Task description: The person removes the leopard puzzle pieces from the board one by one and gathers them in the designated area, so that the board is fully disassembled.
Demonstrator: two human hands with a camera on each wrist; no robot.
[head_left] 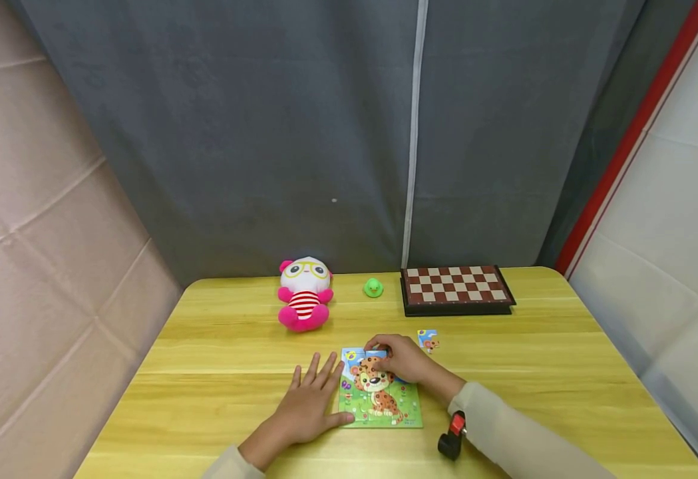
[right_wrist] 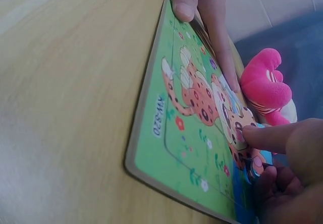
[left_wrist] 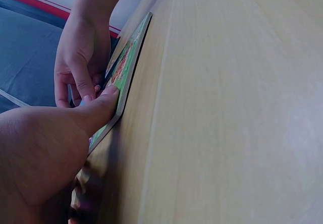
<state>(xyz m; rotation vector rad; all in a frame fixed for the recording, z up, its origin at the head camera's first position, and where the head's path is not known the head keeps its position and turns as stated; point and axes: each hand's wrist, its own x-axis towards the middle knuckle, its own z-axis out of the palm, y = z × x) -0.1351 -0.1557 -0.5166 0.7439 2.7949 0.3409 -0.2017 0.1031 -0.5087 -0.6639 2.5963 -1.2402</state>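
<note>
A leopard jigsaw puzzle in a flat board lies on the table in front of me. My left hand spreads along its left side, thumb resting on the lower left corner and fingertips at the left edge. Over the top right part of the picture, my right hand pinches a puzzle piece between thumb and curled fingers. That piece looks tilted against the board in the right wrist view; the fingers hide much of it. A loose puzzle piece with blue and orange print lies just beyond the right hand.
Behind the puzzle sit a pink and white panda plush, a small green duck toy and a brown and white checkered board box. A grey curtain hangs along the table's back edge.
</note>
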